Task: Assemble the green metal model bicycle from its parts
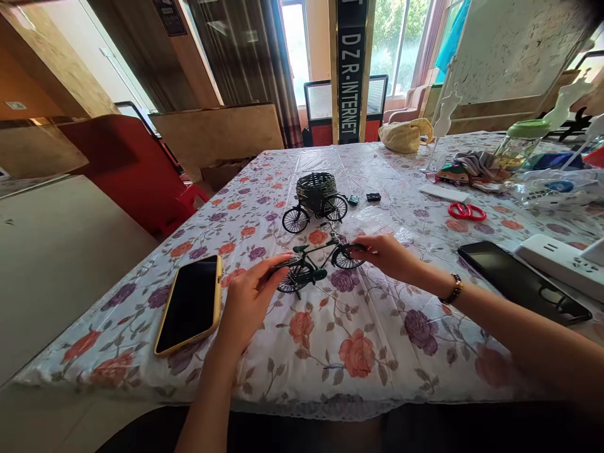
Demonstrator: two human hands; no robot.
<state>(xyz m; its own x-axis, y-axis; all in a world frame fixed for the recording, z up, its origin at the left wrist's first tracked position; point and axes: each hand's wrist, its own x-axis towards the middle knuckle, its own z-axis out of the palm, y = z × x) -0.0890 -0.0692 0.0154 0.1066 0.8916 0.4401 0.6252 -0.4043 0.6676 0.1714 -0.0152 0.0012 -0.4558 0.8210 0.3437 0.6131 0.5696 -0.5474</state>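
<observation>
A dark green model bicycle point(319, 274) stands upright on the flowered tablecloth, its front wheel to the right. My left hand point(248, 292) is closed on the rear wheel, thumb and fingers at its tyre. At the other end, my right hand point(389, 255) pinches the front wheel. Just beyond stands a second, black model bicycle point(296, 220), in front of a dark woven basket point(315, 184); whether the two touch I cannot tell. Right of the basket lie a small dark green piece point(353, 200) and a small black piece point(373, 197).
A yellow-cased phone point(191, 305) lies left of my left hand. To the right are red-handled scissors point(467, 211), a black phone point(519, 277) and a white power strip point(561, 258). Farther back are a green-lidded jar point(523, 141), plastic bags point(561, 189) and a yellow bag point(401, 136).
</observation>
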